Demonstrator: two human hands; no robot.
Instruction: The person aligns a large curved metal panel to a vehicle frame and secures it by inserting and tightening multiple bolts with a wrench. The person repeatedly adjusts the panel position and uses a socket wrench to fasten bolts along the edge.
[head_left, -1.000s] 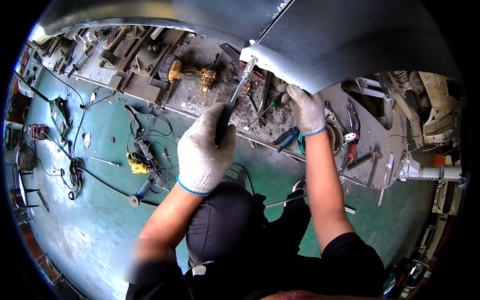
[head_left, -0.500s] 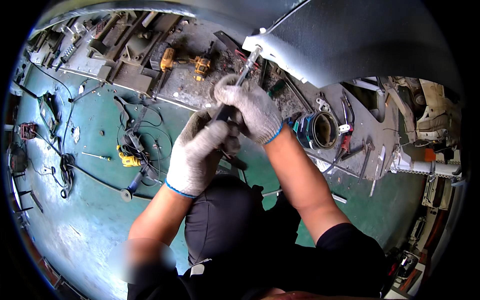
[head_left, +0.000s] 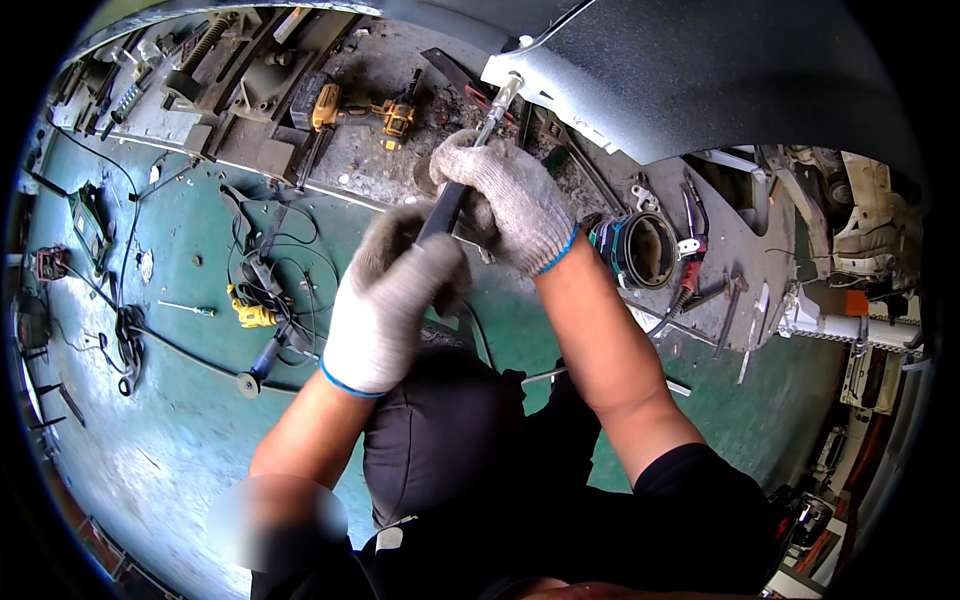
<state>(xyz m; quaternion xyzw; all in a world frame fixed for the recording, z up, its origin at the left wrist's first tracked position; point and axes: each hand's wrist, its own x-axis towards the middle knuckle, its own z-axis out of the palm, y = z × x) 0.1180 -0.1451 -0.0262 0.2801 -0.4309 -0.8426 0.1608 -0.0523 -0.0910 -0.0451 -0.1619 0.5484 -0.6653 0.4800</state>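
Both hands wear pale knitted gloves with blue cuffs. Between them runs a socket driver [head_left: 443, 215] with a black handle and a bright metal shaft. Its socket end meets the white, lower corner of a dark curved panel [head_left: 690, 80], where a fastener may sit hidden under it. My right hand [head_left: 512, 200] is closed around the tool just below the shaft. Lower down, my left hand [head_left: 395, 310] is closed at the handle's near end, its fingers partly smeared by motion.
Two yellow cordless power tools [head_left: 397, 115] lie on the grey metal platform [head_left: 365, 170]. Right of my right wrist stands an open can [head_left: 648, 250], beside a red-handled tool [head_left: 690, 270]. Cables, an angle grinder [head_left: 262, 368] and a screwdriver [head_left: 187, 307] lie on the green floor.
My left hand has turned and shifted slightly down from the right hand, baring more of the black handle. The right hand keeps its grip, and the socket end stays at the panel corner.
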